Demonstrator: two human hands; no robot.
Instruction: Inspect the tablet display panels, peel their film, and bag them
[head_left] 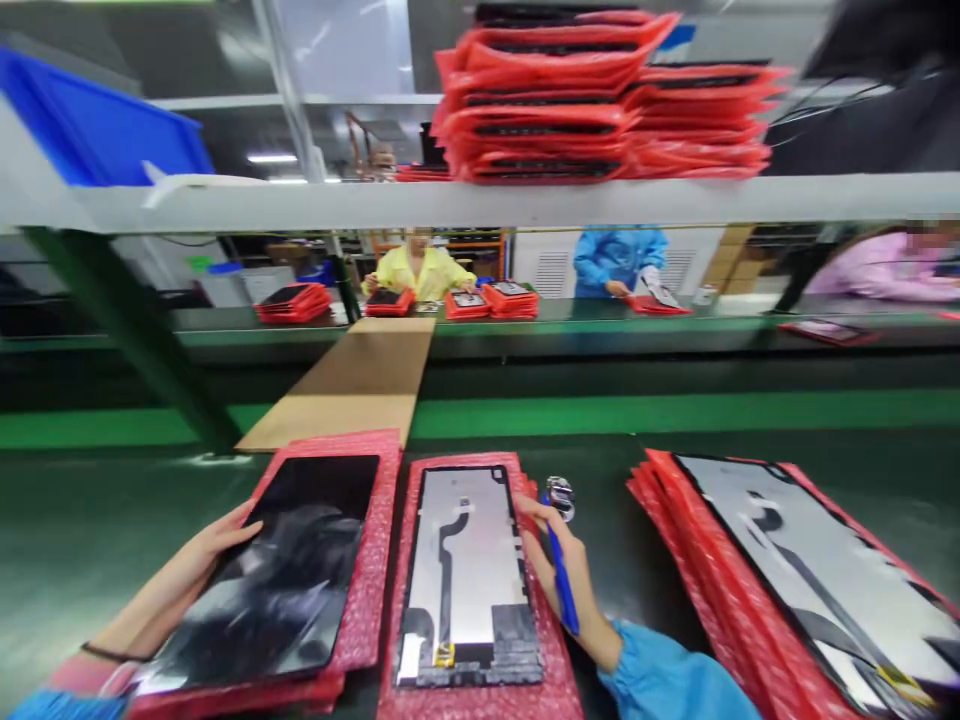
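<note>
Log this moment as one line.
left hand: resting on dark panel edge | right hand: holding blue pen, touching grey panel edge | panels: flat on red bubble wrap

The green table bears a middle stack of red wrap, a left stack just beside it, a right stack apart, and cardboard beyond.

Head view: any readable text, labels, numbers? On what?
No text is legible.
On the middle panel, a yellow sticker: too small to read.
On the right panel, a yellow tag: blurred.
On the blue pen in the right hand and the dark panel at the left hand: no print visible.
</note>
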